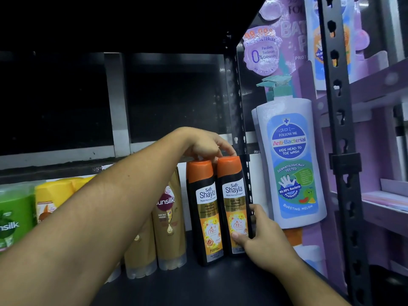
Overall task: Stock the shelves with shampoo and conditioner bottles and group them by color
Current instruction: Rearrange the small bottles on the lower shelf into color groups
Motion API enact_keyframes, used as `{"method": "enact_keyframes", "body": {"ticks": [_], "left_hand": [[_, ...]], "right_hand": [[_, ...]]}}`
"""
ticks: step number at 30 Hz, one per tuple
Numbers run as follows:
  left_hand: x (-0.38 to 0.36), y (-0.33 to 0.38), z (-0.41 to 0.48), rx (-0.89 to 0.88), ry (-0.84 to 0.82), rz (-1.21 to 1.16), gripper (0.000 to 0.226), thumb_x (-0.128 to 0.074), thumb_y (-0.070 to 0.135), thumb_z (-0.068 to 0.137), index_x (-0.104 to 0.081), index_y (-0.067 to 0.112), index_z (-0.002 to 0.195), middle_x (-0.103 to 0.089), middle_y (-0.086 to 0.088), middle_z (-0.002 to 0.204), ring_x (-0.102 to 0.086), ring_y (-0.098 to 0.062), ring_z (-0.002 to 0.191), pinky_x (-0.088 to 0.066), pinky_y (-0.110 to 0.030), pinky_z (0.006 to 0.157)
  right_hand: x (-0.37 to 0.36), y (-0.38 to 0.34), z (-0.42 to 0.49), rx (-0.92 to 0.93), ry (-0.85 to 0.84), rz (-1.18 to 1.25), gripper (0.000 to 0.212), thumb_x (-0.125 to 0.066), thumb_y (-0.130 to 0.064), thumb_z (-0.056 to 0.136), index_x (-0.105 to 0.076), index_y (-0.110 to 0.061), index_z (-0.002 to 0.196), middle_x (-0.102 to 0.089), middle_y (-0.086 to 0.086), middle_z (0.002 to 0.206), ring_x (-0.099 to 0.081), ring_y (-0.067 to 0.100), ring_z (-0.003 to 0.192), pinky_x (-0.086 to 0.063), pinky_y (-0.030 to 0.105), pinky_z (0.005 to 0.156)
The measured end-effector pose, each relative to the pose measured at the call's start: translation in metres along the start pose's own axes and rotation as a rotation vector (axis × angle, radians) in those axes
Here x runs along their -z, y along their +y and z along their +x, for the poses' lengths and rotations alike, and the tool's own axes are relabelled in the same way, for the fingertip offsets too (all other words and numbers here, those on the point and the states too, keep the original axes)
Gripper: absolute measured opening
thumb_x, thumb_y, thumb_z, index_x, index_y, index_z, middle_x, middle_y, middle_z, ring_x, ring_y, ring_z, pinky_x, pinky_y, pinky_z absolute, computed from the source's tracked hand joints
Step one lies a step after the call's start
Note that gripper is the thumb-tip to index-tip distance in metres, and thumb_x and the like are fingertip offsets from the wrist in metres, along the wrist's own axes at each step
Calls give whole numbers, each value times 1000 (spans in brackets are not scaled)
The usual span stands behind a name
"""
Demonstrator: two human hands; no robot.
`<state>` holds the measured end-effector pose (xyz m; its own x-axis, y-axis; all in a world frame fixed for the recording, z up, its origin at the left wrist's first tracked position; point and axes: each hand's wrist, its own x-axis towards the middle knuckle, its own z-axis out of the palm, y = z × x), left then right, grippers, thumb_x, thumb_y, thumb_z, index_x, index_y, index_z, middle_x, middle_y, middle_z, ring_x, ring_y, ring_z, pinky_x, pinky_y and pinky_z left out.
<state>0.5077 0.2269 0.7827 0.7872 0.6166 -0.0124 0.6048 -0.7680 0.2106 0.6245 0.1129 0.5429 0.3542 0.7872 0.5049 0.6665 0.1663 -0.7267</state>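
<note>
Bare black shelf board (198, 288) free in front, dark open space above, black orange-capped shampoo bottles (206, 213) just beside black perforated metal upright (239, 120), gold plastic bottles (171, 217) blocking left.

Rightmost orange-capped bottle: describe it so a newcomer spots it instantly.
Find the black upright post at the right end of the shelf. Of the two black, orange-capped bottles beside it, skip the left bottle; take the right bottle, nearest the post, gripped low by the right hand.

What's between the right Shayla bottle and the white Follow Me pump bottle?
Head view: black shelf upright, between the right Shayla bottle and the white pump bottle; lower down, fingers of the right hand curl there too.
</note>
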Motion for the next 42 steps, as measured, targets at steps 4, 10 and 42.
{"method": "enact_keyframes", "body": {"ticks": [4, 10, 42], "left_hand": [[7, -10, -4, 11, -8, -86, 59, -55, -2, 98, -59, 39, 140, -60, -3, 140, -60, -28, 122, -55, -55, 98], [25, -27, -21, 64, 126, -129, 27, -70, 24, 98, -70, 24, 125, -71, -5, 123, -73, -24, 108, -62, -44, 91], [-11, -30, -47, 179, 501, -14, 29, -63, 37, 100, -73, 13, 113, -73, -9, 104, -77, -25, 79, -66, -38, 70]], "right_hand": [[0, 0, 0, -2, 2, 12, 47, -76, -25, 87, -41, -41, 115, -66, -24, 92, -60, -10, 88, -42, 11, 72], [0, -1, -1, 8, 6, -7, 48, -75, -26, 88, -37, -43, 113, -63, -28, 91, -56, -14, 85, -40, 9, 70], [-4, 6, 2, 25, 10, 16, 45, -77, -23, 86, -44, -47, 105, -67, -26, 90, -60, -18, 85, -41, 2, 67]]}}
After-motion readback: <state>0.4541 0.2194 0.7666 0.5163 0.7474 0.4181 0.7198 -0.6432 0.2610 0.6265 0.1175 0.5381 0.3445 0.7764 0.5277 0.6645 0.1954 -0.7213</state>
